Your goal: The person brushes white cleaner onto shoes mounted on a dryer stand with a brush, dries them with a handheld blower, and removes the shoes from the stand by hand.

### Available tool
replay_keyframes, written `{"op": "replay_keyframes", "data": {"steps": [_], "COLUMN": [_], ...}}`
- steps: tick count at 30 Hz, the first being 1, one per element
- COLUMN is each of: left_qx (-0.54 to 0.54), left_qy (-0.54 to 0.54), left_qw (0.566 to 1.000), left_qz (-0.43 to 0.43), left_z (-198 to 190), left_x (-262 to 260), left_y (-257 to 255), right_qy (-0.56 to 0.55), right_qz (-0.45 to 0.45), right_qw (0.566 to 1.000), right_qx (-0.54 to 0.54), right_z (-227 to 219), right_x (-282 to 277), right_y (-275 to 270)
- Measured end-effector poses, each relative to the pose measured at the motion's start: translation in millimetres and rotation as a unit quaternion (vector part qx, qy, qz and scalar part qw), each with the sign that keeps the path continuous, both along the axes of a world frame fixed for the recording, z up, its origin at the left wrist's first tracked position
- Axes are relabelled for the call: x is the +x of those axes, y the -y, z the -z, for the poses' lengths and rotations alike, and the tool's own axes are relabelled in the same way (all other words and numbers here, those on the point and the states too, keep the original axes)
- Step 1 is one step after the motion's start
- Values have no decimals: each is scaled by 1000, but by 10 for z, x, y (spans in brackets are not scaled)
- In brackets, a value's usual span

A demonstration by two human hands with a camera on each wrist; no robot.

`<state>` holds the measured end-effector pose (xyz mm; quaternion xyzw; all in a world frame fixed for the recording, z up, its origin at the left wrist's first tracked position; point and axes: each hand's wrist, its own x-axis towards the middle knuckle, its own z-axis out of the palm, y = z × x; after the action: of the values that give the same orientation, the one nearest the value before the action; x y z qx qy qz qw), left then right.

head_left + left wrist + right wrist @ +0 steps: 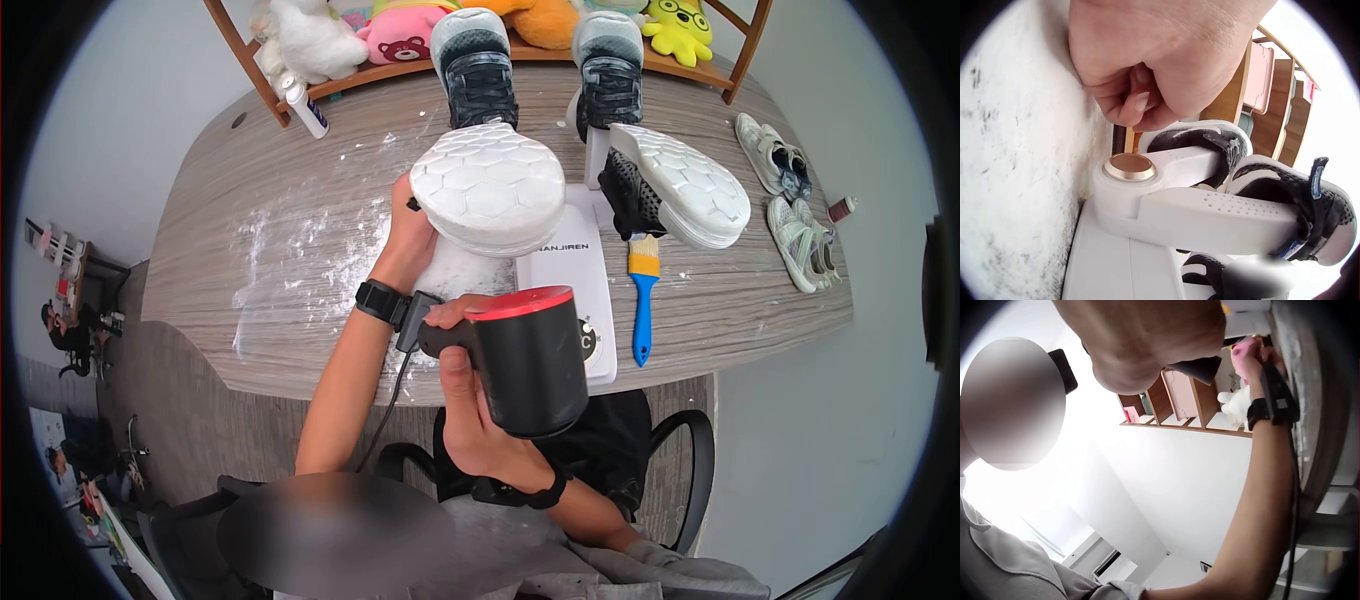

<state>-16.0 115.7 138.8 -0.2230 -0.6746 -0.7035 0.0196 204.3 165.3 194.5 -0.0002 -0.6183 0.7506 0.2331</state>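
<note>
In the head view, my right hand (pixel 485 435) grips the side handle of a black cylinder with a red end (pixel 535 350), held up at the table's near edge. Part of a black object (pixel 1200 367) shows beside that hand in the right wrist view. My left hand (pixel 408 230) is at the table beside a sneaker with a white sole (pixel 490 185), which hides its fingers. The left wrist view shows the left hand (pixel 1154 62) with curled fingers close to the powdery tabletop, near the round gold-rimmed knob (pixel 1130 167) of the white shoe dryer (pixel 1116 262).
More sneakers (pixel 612 95) sit on the dryer's arms. A blue-handled brush (pixel 643 300) lies right of the dryer, with white shoes (pixel 795 240) and a small bottle (pixel 842 209) farther right. A white bottle (pixel 305 108) stands by the toy shelf (pixel 365 82). White powder (pixel 260 260) is scattered on the left.
</note>
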Motion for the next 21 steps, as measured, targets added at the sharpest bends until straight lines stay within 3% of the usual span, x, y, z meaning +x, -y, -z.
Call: {"op": "replay_keyframes", "data": {"steps": [2,4,6,10,11,12,13,14,15,16,21], "left_qx": [-42,-61,110,129,-22,-171,-307,-423,-510,-509,-392], "left_qy": [4,7,118,131,-48,-226,-389,-528,-632,-633,-486], "left_qw": [999,998,984,979,999,953,846,682,474,474,738], "left_qz": [-18,-25,82,93,-7,-106,-198,-278,-341,-340,-257], "left_z": [-231,-195,13,165,181,196,211,217,222,226,202], "left_x": [172,133,-71,-163,-179,-198,-217,-227,-236,-243,-208], "left_y": [-7,-16,-1,16,14,15,19,25,33,42,87], "right_qy": [5,0,-20,-44,-44,-20,4,4,-2,-9,-8], "right_qz": [-2,-5,5,-12,-9,-46,-82,-79,-81,-84,-86], "right_qw": [999,999,999,998,998,997,994,994,993,992,994], "right_qx": [40,36,27,-51,-51,-61,-71,-72,-81,-89,-71], "right_z": [39,53,129,254,246,238,233,239,256,276,335], "right_x": [2,-20,-80,-194,-202,-205,-211,-223,-240,-253,-275], "right_y": [-2,8,34,72,52,24,5,4,12,18,0]}}
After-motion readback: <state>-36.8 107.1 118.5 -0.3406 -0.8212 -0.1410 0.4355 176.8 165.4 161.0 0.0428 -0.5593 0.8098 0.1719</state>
